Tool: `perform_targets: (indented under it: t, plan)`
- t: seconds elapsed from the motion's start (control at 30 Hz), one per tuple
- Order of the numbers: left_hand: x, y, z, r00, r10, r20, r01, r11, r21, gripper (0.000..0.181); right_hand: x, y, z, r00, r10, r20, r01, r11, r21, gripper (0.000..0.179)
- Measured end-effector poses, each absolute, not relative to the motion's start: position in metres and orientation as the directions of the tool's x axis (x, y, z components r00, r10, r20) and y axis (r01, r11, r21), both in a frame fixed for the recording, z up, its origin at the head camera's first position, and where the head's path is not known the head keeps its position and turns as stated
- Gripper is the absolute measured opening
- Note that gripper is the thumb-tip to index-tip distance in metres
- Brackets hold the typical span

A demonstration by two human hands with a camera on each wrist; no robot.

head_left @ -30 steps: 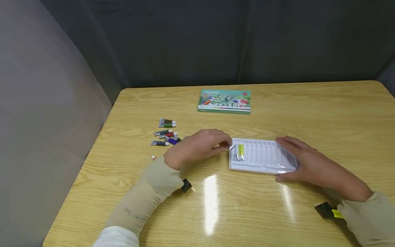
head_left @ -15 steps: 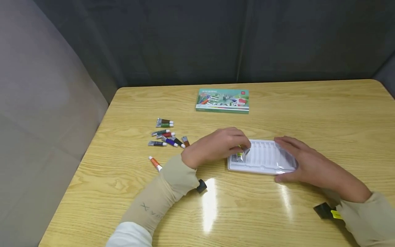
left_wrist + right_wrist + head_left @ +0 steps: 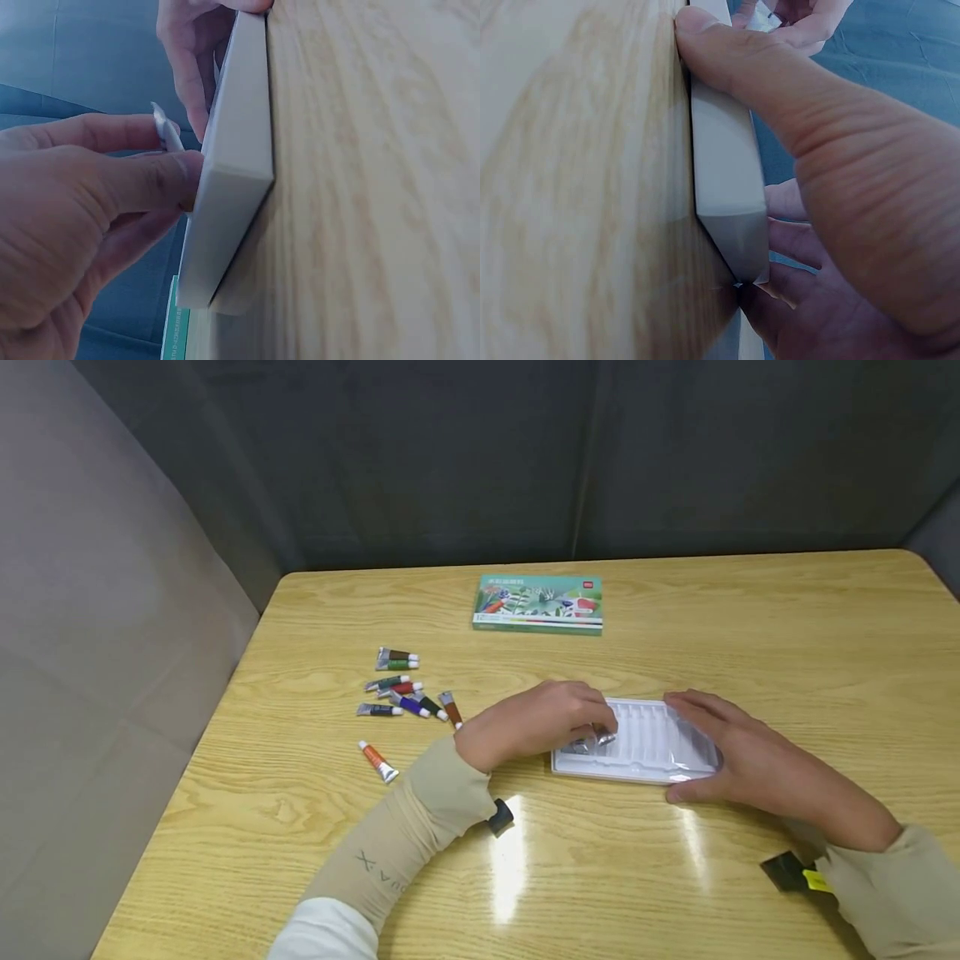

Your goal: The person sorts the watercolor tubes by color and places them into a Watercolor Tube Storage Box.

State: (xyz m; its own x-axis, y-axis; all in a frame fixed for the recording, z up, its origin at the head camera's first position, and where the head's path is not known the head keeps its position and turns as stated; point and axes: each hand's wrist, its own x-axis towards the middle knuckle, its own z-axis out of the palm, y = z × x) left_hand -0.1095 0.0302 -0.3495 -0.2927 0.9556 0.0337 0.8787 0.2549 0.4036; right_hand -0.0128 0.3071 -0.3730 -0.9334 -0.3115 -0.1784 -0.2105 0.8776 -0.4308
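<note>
My left hand pinches a small paint tube between thumb and fingers, low over the left part of the white tray. Its silver crimped end pokes out beyond the fingertips; the rest is hidden by the hand. Beside it, the silver ends of tubes lying in the tray peek out below the fingers. The tray's grooves to the right hold no tubes. Across the tray's right end, my right hand grips it, thumb at the front edge and fingers at the back edge.
Several paint tubes lie loose in a cluster on the left of the wooden table. An orange tube lies nearer, apart from them. Toward the back lies a green illustrated box. Dark cloth hangs behind the table.
My left hand has moved right with the tube, from the tray's left edge to over its grooves, and then lowered slightly. The right hand keeps its grip on the tray.
</note>
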Motion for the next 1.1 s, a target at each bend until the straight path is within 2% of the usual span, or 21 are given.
perform_targets:
  t: [0.37,0.67,0.8,1.0,1.1]
  plan:
    - [-0.111,0.037,-0.353,-0.267,0.964,0.022,0.903,0.242,0.356,0.017,-0.013,0.308,-0.372,-0.936,-0.306,-0.176,-0.206,0.879,-0.430,0.126]
    - [-0.112,0.041,-0.346,-0.242,0.969,-0.045,0.913,0.243,0.328,0.008,-0.012,0.308,-0.373,-0.937,-0.309,-0.162,-0.212,0.872,-0.440,0.125]
    - [-0.112,0.042,-0.341,-0.226,0.973,-0.053,0.933,0.232,0.277,0.010,-0.012,0.308,-0.372,-0.937,-0.310,-0.163,-0.214,0.875,-0.435,0.125]
    - [-0.116,0.046,-0.339,-0.250,0.967,-0.044,0.938,0.253,0.235,0.019,-0.013,0.308,-0.372,-0.937,-0.309,-0.164,-0.213,0.875,-0.435,0.125]
    - [-0.117,0.049,-0.339,-0.235,0.970,-0.058,0.946,0.242,0.214,0.020,-0.013,0.308,-0.373,-0.936,-0.306,-0.173,-0.204,0.874,-0.441,0.126]
